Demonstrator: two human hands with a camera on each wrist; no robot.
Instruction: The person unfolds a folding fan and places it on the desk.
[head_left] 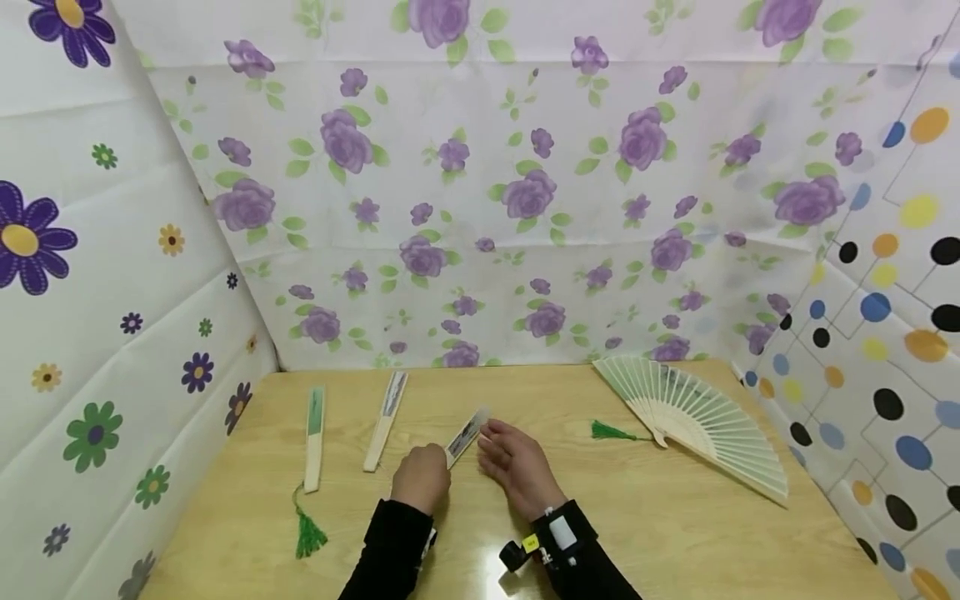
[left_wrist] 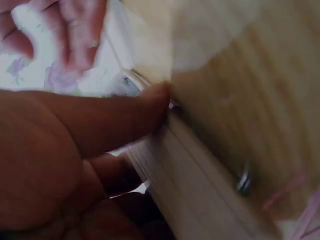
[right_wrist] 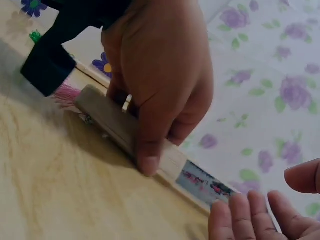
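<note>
My left hand (head_left: 422, 477) grips a folded hand fan (head_left: 467, 437) by its pale wooden sticks, thumb on one side and fingers on the other. The fan slants up and to the right, and its printed leaf end points toward my right hand (head_left: 521, 468). A pink tassel (right_wrist: 65, 95) hangs from the gripped end in the right wrist view. My right hand's fingers are nearly straight, with the fingertips right at the fan's printed end. In the left wrist view the thumb (left_wrist: 125, 112) presses along the edge of the sticks (left_wrist: 200, 180).
On the left of the wooden table (head_left: 247, 517) lie a folded green fan (head_left: 313, 442) with a green tassel (head_left: 308, 535) and another folded fan (head_left: 386, 421). At the right, a spread green fan (head_left: 712, 425) lies with its tassel (head_left: 611, 430). Patterned cloths surround the table's back and sides.
</note>
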